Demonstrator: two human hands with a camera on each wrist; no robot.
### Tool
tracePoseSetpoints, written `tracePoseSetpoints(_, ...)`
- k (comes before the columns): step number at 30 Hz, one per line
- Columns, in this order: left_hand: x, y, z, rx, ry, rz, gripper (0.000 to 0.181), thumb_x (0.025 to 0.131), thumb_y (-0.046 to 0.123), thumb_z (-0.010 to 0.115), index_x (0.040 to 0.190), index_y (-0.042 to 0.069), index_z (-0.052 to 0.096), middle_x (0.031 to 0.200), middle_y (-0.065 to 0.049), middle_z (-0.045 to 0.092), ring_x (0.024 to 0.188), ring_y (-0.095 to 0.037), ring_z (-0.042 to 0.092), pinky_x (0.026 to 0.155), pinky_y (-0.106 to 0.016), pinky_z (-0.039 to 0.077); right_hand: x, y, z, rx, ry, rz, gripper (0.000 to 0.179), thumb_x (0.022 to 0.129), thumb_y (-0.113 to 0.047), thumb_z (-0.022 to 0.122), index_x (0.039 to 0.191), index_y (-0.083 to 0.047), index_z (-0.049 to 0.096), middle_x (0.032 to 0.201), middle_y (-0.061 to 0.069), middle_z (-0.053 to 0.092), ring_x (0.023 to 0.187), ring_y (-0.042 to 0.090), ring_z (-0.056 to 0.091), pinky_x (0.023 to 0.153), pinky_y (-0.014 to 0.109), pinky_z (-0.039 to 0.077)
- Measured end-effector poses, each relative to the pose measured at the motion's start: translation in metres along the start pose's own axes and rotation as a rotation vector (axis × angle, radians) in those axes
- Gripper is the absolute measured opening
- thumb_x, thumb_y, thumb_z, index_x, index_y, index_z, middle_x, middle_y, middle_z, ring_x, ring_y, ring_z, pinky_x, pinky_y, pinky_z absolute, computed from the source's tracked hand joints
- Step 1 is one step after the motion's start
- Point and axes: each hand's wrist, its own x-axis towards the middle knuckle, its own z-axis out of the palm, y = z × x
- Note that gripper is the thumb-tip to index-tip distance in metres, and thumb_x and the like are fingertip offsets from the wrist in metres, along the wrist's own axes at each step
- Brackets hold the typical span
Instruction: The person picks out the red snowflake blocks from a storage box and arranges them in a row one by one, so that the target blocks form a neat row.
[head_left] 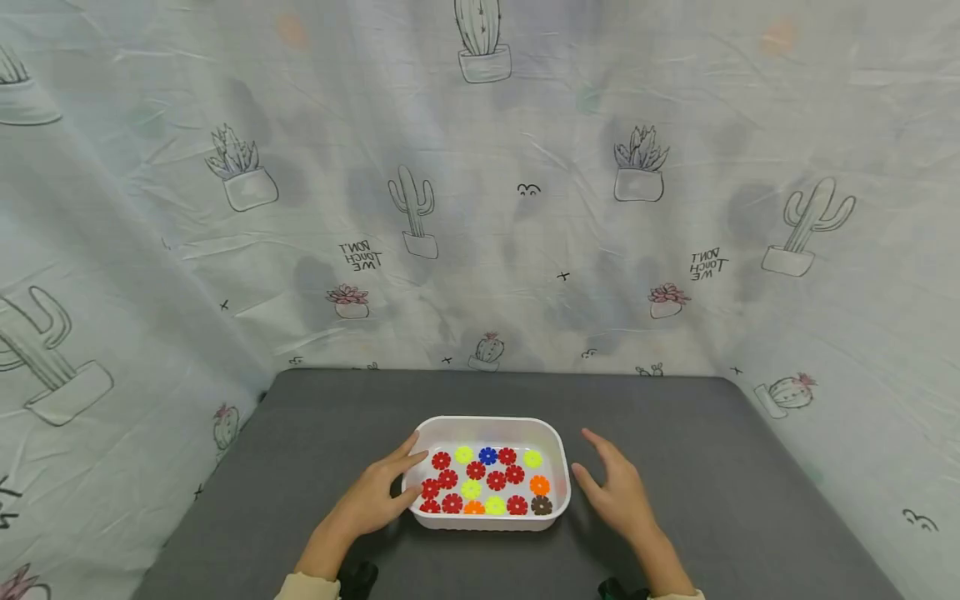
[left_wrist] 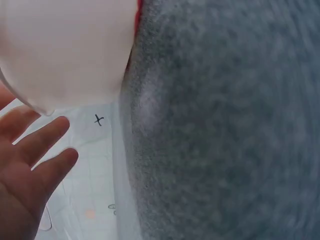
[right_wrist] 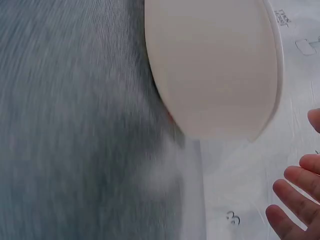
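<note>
A pale cloth backdrop (head_left: 570, 92), printed with line-drawn potted cacti, succulents and small lettering, rises behind and at both sides. Before it spreads the dark grey surface (head_left: 675, 433). On the surface, towards the near edge of the view and between the two hands, sits a white container (head_left: 487, 522), an open tub with rounded corners. The left hand (head_left: 372, 493) is open, fingers and thumb spread, their tips overlapping the tub's left rim in the head view; whether they touch it I cannot tell. The right hand (head_left: 621, 493) is open too, thumb and fingers parted, just beside the tub's right end and apart from it. Smallest are the notched discs lying inside on the tub's floor: many red discs (head_left: 496, 481), several yellow discs (head_left: 471, 489), two orange discs (head_left: 540, 485), one blue disc (head_left: 488, 456) and one brown disc (head_left: 542, 505)
</note>
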Motion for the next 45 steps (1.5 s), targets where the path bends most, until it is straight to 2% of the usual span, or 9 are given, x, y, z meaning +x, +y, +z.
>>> tracePoseSetpoints(4, 0.001, -0.001, 0.003, -0.052, 0.008, 0.012, 0.049, 0.088, 0.027, 0.064, 0.132, 0.007, 0.056, 0.152, -0.010, 0.035, 0.133, -0.031, 0.043, 0.100, -0.055, 0.041, 0.001, -0.008, 0.005, 0.095, 0.010, 0.025, 0.050, 0.077, -0.008, 0.075, 0.123, 0.001, 0.058, 0.116, 0.017, 0.065, 0.104, 0.031, 0.063, 0.083, 0.048, 0.052)
tracePoseSetpoints(11, 0.000, -0.006, 0.004, -0.160, 0.023, -0.046, 0.047, 0.087, 0.024, 0.067, 0.130, 0.007, 0.059, 0.152, -0.005, 0.035, 0.135, -0.028, 0.040, 0.102, -0.056, 0.038, 0.010, -0.024, 0.016, 0.384, -0.085, 0.184, 0.045, 0.082, -0.007, 0.071, 0.125, -0.002, 0.057, 0.123, 0.016, 0.063, 0.111, 0.031, 0.060, 0.089, 0.048, 0.051)
tracePoseSetpoints(16, 0.000, -0.007, 0.003, -0.178, 0.040, -0.052, 0.045, 0.086, 0.023, 0.068, 0.127, 0.007, 0.061, 0.150, -0.004, 0.039, 0.133, -0.028, 0.042, 0.102, -0.057, 0.039, 0.018, -0.037, 0.024, 0.538, -0.136, 0.240, 0.046, 0.084, -0.005, 0.069, 0.127, 0.000, 0.054, 0.127, 0.020, 0.058, 0.117, 0.033, 0.057, 0.094, 0.047, 0.048)
tracePoseSetpoints(20, 0.000, -0.006, 0.001, -0.182, 0.034, -0.061, 0.045, 0.085, 0.024, 0.069, 0.127, 0.008, 0.061, 0.150, -0.003, 0.039, 0.134, -0.028, 0.042, 0.102, -0.057, 0.038, 0.029, -0.063, 0.017, 0.613, -0.202, 0.304, 0.047, 0.085, 0.000, 0.066, 0.128, 0.008, 0.050, 0.130, 0.026, 0.054, 0.121, 0.040, 0.052, 0.098, 0.052, 0.042)
tracePoseSetpoints(23, 0.001, -0.006, 0.001, -0.191, 0.033, -0.067, 0.046, 0.085, 0.024, 0.069, 0.127, 0.008, 0.061, 0.150, -0.003, 0.040, 0.135, -0.028, 0.041, 0.103, -0.057, 0.037, 0.034, -0.069, 0.020, 0.615, -0.235, 0.332, 0.046, 0.085, -0.001, 0.066, 0.128, 0.007, 0.050, 0.130, 0.026, 0.054, 0.121, 0.041, 0.052, 0.099, 0.052, 0.042)
tracePoseSetpoints(29, -0.001, -0.008, 0.004, -0.205, 0.049, -0.046, 0.047, 0.086, 0.027, 0.068, 0.128, 0.008, 0.061, 0.149, -0.004, 0.041, 0.134, -0.028, 0.041, 0.102, -0.058, 0.038, 0.038, -0.052, 0.046, 0.614, -0.274, 0.348, 0.042, 0.085, -0.004, 0.067, 0.125, -0.004, 0.056, 0.128, 0.014, 0.059, 0.121, 0.033, 0.054, 0.101, 0.049, 0.043)
tracePoseSetpoints(39, -0.002, -0.008, 0.008, -0.221, 0.082, -0.039, 0.047, 0.084, 0.024, 0.070, 0.127, 0.007, 0.061, 0.149, -0.004, 0.041, 0.133, -0.030, 0.042, 0.101, -0.059, 0.038, 0.049, -0.047, 0.063, 0.549, -0.344, 0.397, 0.035, 0.086, -0.002, 0.064, 0.120, -0.003, 0.059, 0.123, 0.014, 0.061, 0.118, 0.033, 0.055, 0.101, 0.050, 0.043)
tracePoseSetpoints(45, -0.007, -0.007, 0.011, -0.200, 0.075, -0.037, 0.045, 0.084, 0.024, 0.070, 0.126, 0.009, 0.062, 0.149, -0.003, 0.041, 0.133, -0.029, 0.043, 0.101, -0.058, 0.039, 0.049, -0.043, 0.074, 0.493, -0.399, 0.412, 0.035, 0.085, -0.001, 0.064, 0.119, -0.002, 0.058, 0.121, 0.017, 0.062, 0.115, 0.036, 0.056, 0.094, 0.046, 0.049)
